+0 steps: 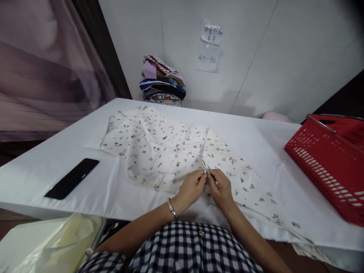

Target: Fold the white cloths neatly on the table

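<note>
A white garment [167,148] with small printed motifs lies spread over the white table, slightly rumpled. One part of it reaches down to the right and hangs past the front edge. My left hand [193,185], with a silver bangle at the wrist, pinches the fabric near the middle of its front side. Right beside it, my right hand [220,185] also pinches the cloth, and the fingertips of both hands almost meet. A raised fold runs away from the fingers toward the back. Exactly what lies between the fingertips is too small to make out.
A black phone [72,178] lies on the table [113,193] at the left. The red plastic basket [327,163] stands at the right edge. Folded clothes [163,81] are stacked behind the table by the wall, below two paper notes [209,58]. A pale bin [51,242] sits lower left.
</note>
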Tool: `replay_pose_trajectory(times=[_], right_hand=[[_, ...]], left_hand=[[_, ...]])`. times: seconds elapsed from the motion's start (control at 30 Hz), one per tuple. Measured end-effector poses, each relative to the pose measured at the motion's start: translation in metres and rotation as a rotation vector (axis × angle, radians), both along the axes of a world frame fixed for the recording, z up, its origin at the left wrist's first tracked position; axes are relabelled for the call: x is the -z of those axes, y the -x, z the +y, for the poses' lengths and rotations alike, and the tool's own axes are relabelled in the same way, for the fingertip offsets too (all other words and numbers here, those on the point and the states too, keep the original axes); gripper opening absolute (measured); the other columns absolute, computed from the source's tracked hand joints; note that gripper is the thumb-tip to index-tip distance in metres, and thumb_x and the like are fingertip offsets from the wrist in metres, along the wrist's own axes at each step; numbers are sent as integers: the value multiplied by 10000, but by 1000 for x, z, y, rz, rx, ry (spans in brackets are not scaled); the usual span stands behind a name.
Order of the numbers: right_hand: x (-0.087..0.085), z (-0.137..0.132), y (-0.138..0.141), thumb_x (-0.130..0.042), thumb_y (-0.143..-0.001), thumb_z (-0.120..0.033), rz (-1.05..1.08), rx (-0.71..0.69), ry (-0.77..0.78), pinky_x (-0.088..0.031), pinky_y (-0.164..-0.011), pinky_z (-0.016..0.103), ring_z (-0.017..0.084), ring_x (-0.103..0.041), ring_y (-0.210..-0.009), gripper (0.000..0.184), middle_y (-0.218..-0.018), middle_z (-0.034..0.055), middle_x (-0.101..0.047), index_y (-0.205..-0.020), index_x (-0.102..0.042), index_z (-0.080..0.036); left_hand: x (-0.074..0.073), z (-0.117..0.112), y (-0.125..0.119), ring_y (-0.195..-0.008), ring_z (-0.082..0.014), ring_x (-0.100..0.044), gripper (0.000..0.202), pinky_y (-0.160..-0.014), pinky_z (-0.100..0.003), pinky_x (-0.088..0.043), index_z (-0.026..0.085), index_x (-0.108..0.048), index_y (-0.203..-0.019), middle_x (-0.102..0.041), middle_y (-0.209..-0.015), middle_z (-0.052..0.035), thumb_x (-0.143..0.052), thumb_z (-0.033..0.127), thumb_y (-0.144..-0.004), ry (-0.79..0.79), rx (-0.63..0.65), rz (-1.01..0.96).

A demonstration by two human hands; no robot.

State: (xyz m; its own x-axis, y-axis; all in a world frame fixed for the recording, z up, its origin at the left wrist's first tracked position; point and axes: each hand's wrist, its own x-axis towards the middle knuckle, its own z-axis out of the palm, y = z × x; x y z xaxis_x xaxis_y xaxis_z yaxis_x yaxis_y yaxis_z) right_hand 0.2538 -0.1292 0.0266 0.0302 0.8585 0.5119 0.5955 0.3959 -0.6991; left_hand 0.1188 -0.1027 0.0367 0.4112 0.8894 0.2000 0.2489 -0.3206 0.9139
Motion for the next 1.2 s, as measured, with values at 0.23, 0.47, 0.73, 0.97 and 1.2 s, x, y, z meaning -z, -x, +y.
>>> replay_pose_trajectory(times=[0.23,0.47,0.73,0.97,1.2], right_hand=[[-2,-5,1,-395,-884,-171,-123,2,-34,-497,-771,355,195,-570,-869,305,-932,83,-602,-1140,-555,-218],[-3,-9,1,-464,-858,-198,-201,40,-39,-485,-812,376,220,-547,-946,387,-1015,108,-578,-1245,-476,-197],[-35,-9,-39,-527,-849,-277,212,66,25,-474,-720,304,181,-580,-837,186,-924,46,-630,-983,-640,-215],[-88,-37,-94,-651,-759,-343,434,224,76,-448,-548,263,156,-559,-655,198,-761,18,-616,-915,-651,-221],[-132,-78,-101,-701,-713,-325,547,477,-57,-459,-529,345,219,-608,-755,247,-939,84,-636,-959,-682,-317]], left_hand=[[-5,-4,0,-611,-128,-463,270,-599,-247,-346,192,-502,-675,-530,-637,3,-354,262,-891,-2,-14,28],[-17,-8,1,-652,-142,-475,177,-662,-263,-367,195,-532,-743,-551,-700,-4,-381,163,-830,-90,36,99],[-16,9,-4,-818,-183,-565,313,-821,-314,-429,243,-612,-1104,-653,-993,-41,-461,240,-830,-15,47,-59],[-16,48,-17,-1069,-234,-532,346,-996,-378,-370,270,-628,-1109,-596,-1194,-45,-577,254,-768,-25,11,-169],[-29,95,-26,-1212,-230,-421,366,-1078,-419,-268,225,-581,-1144,-531,-1252,-81,-527,156,-789,-334,8,-131]])
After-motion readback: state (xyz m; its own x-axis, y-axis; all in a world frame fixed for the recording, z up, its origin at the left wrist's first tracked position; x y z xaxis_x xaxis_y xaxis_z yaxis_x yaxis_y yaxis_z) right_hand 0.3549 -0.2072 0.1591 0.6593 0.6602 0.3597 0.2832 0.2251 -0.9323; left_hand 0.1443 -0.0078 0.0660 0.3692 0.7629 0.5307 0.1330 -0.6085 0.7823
